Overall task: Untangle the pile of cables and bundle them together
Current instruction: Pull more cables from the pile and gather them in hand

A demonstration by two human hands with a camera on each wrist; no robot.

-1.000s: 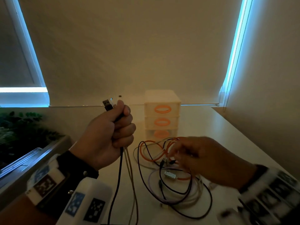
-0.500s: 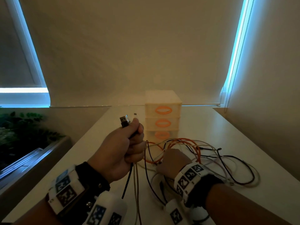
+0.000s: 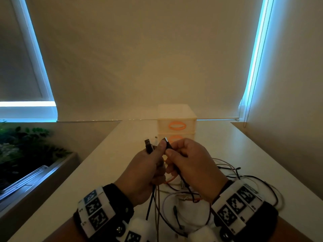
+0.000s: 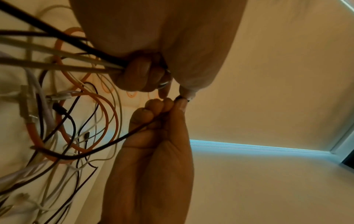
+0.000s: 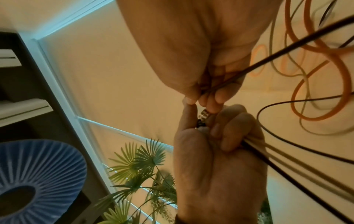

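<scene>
My left hand (image 3: 158,159) is raised over the table and grips a bundle of cable ends (image 3: 150,145), a black USB plug and a white plug sticking up from the fist. The gripped cables (image 4: 57,60) hang down from its curled fingers (image 4: 138,75). My right hand (image 3: 172,149) pinches the plug of a thin black cable (image 3: 167,143) and holds it against the left thumb. That thin black cable (image 5: 287,48) trails back to the tangled pile (image 3: 244,186) of black, white and orange cables (image 4: 107,115) on the table, partly hidden behind my right wrist.
A small cream drawer unit with orange handles (image 3: 176,119) stands at the back of the white table (image 3: 262,151). The left table edge drops to a window ledge with green plants (image 3: 26,145). A wall runs along the right. A blue ribbed disc (image 5: 38,174) shows at the lower left.
My right hand has lifted off the pile with a black cable's plug and brought it up to my left hand. The left hand moved right, toward the middle.
</scene>
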